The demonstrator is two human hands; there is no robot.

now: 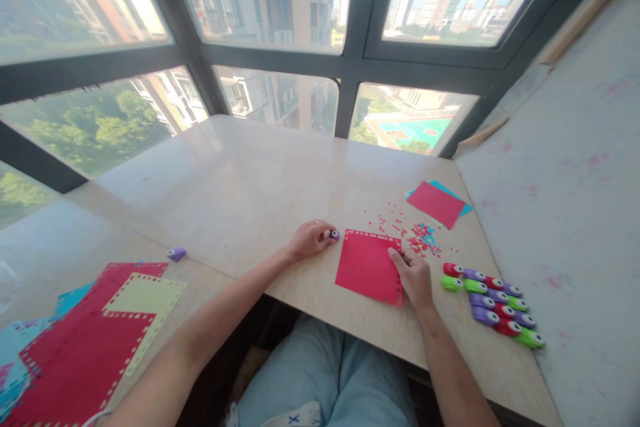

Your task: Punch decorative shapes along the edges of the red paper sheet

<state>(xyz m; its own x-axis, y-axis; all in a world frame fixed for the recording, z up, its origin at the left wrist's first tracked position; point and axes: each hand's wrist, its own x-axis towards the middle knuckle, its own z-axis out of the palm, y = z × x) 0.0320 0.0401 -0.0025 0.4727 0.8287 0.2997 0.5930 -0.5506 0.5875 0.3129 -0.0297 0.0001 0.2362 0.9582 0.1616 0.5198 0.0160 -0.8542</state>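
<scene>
My left hand (311, 239) is closed around a small purple craft punch (334, 235) with a white eye-like spot, just left of a red paper sheet (367, 267). Small holes run along the sheet's top edge, its right edge and part of its bottom edge near the right corner. My right hand (414, 272) pinches the sheet's right edge, thumb on top. Beyond that hand lies a scatter of tiny red and blue paper cut-outs (424, 239).
Several red, purple and green punches (500, 310) stand in rows at the right by the wall. Behind the cut-outs lie stacked red and blue sheets (437, 203). At left are punched red sheets (95, 360), a yellow sheet (150, 293) and another purple punch (177, 253). Windows border the far side.
</scene>
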